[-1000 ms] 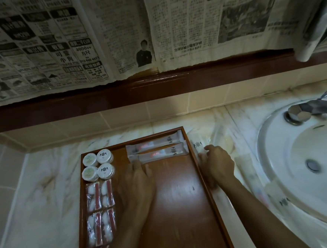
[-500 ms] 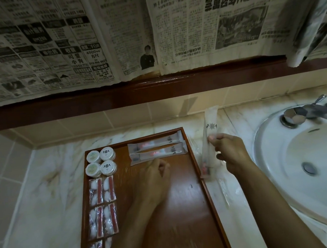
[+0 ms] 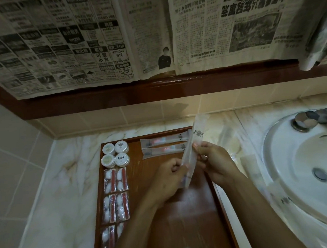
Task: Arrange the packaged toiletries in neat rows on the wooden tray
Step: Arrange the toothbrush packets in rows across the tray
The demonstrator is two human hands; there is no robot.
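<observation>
Marble bench (image 3: 53, 189) beside a white sink (image 3: 292, 202), newspaper (image 3: 75, 42) hung above.
Both hands held a long frosted sachet (image 3: 194, 147) with a dark emblem, tilted above the wooden tray (image 3: 184, 219): the left hand (image 3: 166, 179) had its grip pinching the lower end, the right hand (image 3: 213, 159) the middle.

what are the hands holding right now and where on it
One long packet: left hand grips its lower end, right hand pinches its middle.
</observation>
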